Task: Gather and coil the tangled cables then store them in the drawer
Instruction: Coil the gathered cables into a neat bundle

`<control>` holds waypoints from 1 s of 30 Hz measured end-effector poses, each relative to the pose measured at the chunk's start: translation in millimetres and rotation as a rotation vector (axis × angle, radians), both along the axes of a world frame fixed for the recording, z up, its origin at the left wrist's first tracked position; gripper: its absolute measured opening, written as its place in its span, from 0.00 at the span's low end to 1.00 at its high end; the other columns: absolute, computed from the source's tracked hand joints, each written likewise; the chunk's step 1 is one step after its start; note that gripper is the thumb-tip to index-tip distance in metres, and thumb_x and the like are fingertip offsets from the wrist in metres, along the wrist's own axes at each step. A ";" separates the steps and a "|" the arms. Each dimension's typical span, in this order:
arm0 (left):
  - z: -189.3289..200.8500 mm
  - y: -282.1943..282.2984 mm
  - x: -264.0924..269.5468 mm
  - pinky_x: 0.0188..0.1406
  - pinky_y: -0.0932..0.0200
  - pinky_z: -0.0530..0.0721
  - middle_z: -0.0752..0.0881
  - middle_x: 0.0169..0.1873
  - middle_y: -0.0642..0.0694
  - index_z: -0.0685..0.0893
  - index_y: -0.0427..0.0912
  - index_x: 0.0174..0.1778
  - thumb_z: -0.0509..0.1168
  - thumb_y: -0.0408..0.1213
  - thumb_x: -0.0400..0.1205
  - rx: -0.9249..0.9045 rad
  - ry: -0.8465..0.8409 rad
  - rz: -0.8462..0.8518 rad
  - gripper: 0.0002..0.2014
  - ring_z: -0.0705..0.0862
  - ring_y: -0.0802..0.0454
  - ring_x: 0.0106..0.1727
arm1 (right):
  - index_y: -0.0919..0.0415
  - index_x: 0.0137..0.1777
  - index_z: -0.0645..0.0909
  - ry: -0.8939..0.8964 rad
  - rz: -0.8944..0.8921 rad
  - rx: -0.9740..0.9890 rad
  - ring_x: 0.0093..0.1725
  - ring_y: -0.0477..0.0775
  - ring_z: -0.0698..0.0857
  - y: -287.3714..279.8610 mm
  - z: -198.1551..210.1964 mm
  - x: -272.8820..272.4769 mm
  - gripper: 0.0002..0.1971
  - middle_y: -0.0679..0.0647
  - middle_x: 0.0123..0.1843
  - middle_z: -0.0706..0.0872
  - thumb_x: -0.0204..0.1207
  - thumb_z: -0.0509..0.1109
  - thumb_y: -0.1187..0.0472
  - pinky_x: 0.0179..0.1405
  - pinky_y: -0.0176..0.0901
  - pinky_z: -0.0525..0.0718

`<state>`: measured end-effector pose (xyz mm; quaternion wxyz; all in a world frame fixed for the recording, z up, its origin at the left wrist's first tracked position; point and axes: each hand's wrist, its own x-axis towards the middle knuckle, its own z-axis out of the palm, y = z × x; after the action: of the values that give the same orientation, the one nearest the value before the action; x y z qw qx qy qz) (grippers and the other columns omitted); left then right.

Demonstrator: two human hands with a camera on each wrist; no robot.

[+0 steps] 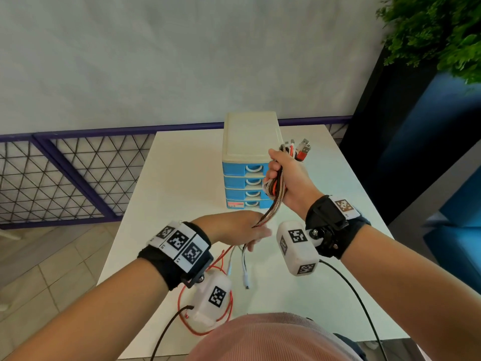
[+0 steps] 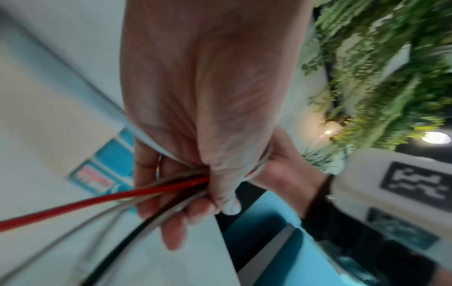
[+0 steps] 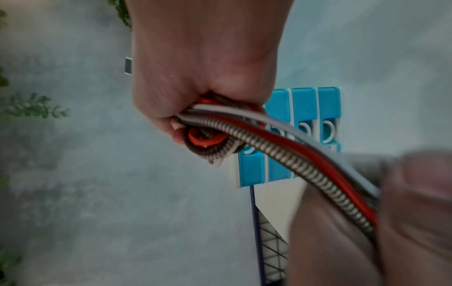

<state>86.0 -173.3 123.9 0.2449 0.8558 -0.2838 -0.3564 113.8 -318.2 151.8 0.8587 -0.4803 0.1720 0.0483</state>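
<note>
The right hand (image 1: 287, 175) is clenching the limp, springy cables (image 1: 276, 196) by their looped middle while the left hand (image 1: 242, 230) is pinching the trailing strands nearer.

The cables (image 1: 276, 188) are red, white, black and a brown-and-cream braid; a thin red one loops at 6 o'clock on the white bench (image 1: 182, 178). The drawer unit (image 1: 251, 162) has a cream top and blue fronts with white handles. Black-and-white square codes mark both wristbands.
</note>
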 end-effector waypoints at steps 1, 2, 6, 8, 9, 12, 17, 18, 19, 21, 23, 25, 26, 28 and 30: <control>-4.8 6.4 1.4 0.48 0.57 0.79 0.84 0.30 0.48 0.75 0.39 0.40 0.52 0.46 0.87 -0.034 0.048 -0.013 0.17 0.84 0.53 0.37 | 0.55 0.26 0.67 0.000 -0.016 -0.012 0.19 0.47 0.73 -3.8 2.7 1.9 0.21 0.49 0.19 0.71 0.82 0.67 0.58 0.25 0.41 0.73; -9.2 13.2 3.0 0.47 0.59 0.79 0.82 0.29 0.49 0.74 0.40 0.40 0.53 0.45 0.88 -0.096 0.108 -0.012 0.16 0.85 0.53 0.36 | 0.55 0.27 0.67 -0.003 -0.035 -0.024 0.19 0.47 0.73 -8.1 5.2 4.0 0.21 0.49 0.19 0.71 0.82 0.67 0.58 0.25 0.40 0.73; -19.2 36.0 8.3 0.47 0.57 0.83 0.70 0.24 0.53 0.72 0.43 0.38 0.53 0.44 0.88 -0.393 0.288 0.193 0.14 0.78 0.55 0.26 | 0.55 0.30 0.69 -0.056 -0.140 -0.035 0.19 0.46 0.75 -28.9 11.8 11.9 0.18 0.47 0.21 0.71 0.81 0.67 0.62 0.22 0.39 0.78; -17.8 38.4 8.8 0.49 0.51 0.85 0.67 0.24 0.52 0.73 0.43 0.38 0.52 0.46 0.88 -0.463 0.327 0.278 0.15 0.71 0.57 0.21 | 0.55 0.31 0.70 -0.072 -0.132 -0.081 0.21 0.46 0.77 -35.0 11.0 12.0 0.16 0.47 0.23 0.72 0.80 0.67 0.63 0.24 0.40 0.81; -16.4 37.3 9.1 0.44 0.53 0.85 0.66 0.24 0.52 0.73 0.43 0.39 0.51 0.48 0.87 -0.457 0.330 0.279 0.16 0.68 0.58 0.21 | 0.54 0.32 0.71 -0.080 -0.108 -0.122 0.22 0.46 0.79 -36.4 10.0 11.4 0.15 0.47 0.24 0.73 0.80 0.67 0.63 0.26 0.41 0.82; -13.2 36.5 10.3 0.29 0.63 0.78 0.65 0.25 0.52 0.72 0.42 0.41 0.46 0.61 0.82 -0.428 0.389 0.308 0.24 0.65 0.56 0.22 | 0.55 0.31 0.74 -0.067 -0.031 -0.342 0.24 0.51 0.83 -38.8 6.5 10.3 0.14 0.54 0.28 0.81 0.78 0.68 0.59 0.30 0.44 0.84; -9.6 45.8 20.2 0.28 0.62 0.68 0.69 0.29 0.50 0.73 0.43 0.39 0.48 0.49 0.88 -0.321 0.142 0.326 0.18 0.66 0.56 0.26 | 0.57 0.37 0.79 -0.045 0.005 -0.706 0.28 0.53 0.85 -39.2 5.2 4.8 0.08 0.56 0.32 0.90 0.77 0.68 0.57 0.34 0.46 0.86; -8.2 46.7 23.4 0.31 0.61 0.70 0.72 0.31 0.49 0.73 0.44 0.38 0.49 0.47 0.88 -0.276 0.025 0.302 0.17 0.69 0.54 0.29 | 0.57 0.38 0.80 -0.050 0.021 -0.743 0.28 0.53 0.85 -37.1 5.4 4.0 0.08 0.55 0.33 0.90 0.77 0.68 0.58 0.31 0.43 0.85; -6.4 46.7 26.2 0.35 0.59 0.72 0.75 0.34 0.49 0.74 0.46 0.37 0.51 0.46 0.88 -0.224 -0.084 0.268 0.16 0.72 0.53 0.34 | 0.58 0.38 0.82 -0.055 0.046 -0.782 0.28 0.51 0.85 -34.4 6.1 2.8 0.07 0.55 0.33 0.91 0.77 0.69 0.58 0.28 0.40 0.85; 0.2 44.4 29.5 0.41 0.58 0.75 0.78 0.36 0.51 0.74 0.49 0.36 0.53 0.45 0.87 -0.153 -0.225 0.202 0.14 0.75 0.53 0.39 | 0.59 0.41 0.85 -0.058 0.124 -0.855 0.28 0.47 0.87 -29.6 6.7 2.6 0.06 0.55 0.36 0.92 0.76 0.70 0.59 0.25 0.37 0.84; 9.5 40.2 30.3 0.38 0.64 0.73 0.78 0.34 0.55 0.74 0.51 0.35 0.55 0.45 0.87 -0.124 -0.326 0.160 0.13 0.76 0.57 0.37 | 0.65 0.47 0.87 -0.065 0.231 -0.862 0.30 0.46 0.89 -24.9 8.1 2.3 0.08 0.57 0.39 0.93 0.76 0.71 0.61 0.26 0.35 0.84; 16.9 36.1 33.0 0.34 0.66 0.71 0.77 0.31 0.59 0.74 0.50 0.37 0.57 0.43 0.86 -0.119 -0.423 0.128 0.11 0.75 0.58 0.35 | 0.71 0.51 0.86 -0.074 0.341 -0.811 0.35 0.47 0.92 -20.4 9.5 1.1 0.10 0.57 0.40 0.93 0.76 0.72 0.64 0.28 0.34 0.85; 19.3 34.4 34.3 0.34 0.63 0.71 0.76 0.30 0.58 0.74 0.49 0.38 0.58 0.43 0.86 -0.121 -0.469 0.112 0.11 0.75 0.56 0.35 | 0.73 0.53 0.86 -0.082 0.392 -0.784 0.39 0.49 0.93 -18.6 9.1 0.5 0.11 0.57 0.41 0.93 0.76 0.72 0.64 0.33 0.35 0.88; 22.6 31.6 36.2 0.37 0.54 0.73 0.77 0.30 0.54 0.76 0.48 0.38 0.59 0.44 0.85 -0.130 -0.551 0.092 0.10 0.76 0.51 0.36 | 0.75 0.57 0.84 -0.101 0.465 -0.746 0.45 0.55 0.93 -16.6 6.3 -0.6 0.14 0.63 0.48 0.92 0.77 0.71 0.64 0.51 0.48 0.91; 24.9 30.4 37.8 0.39 0.50 0.76 0.80 0.33 0.54 0.79 0.48 0.41 0.60 0.45 0.85 -0.152 -0.621 0.079 0.09 0.79 0.50 0.39 | 0.70 0.56 0.84 -0.104 0.519 -0.729 0.49 0.61 0.91 -15.5 4.4 -3.3 0.13 0.66 0.50 0.91 0.77 0.73 0.61 0.61 0.59 0.86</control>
<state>123.8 -143.0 148.8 0.2233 0.9133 -0.3375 -0.0461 110.5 -333.7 156.3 0.6004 -0.7805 0.0081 0.1741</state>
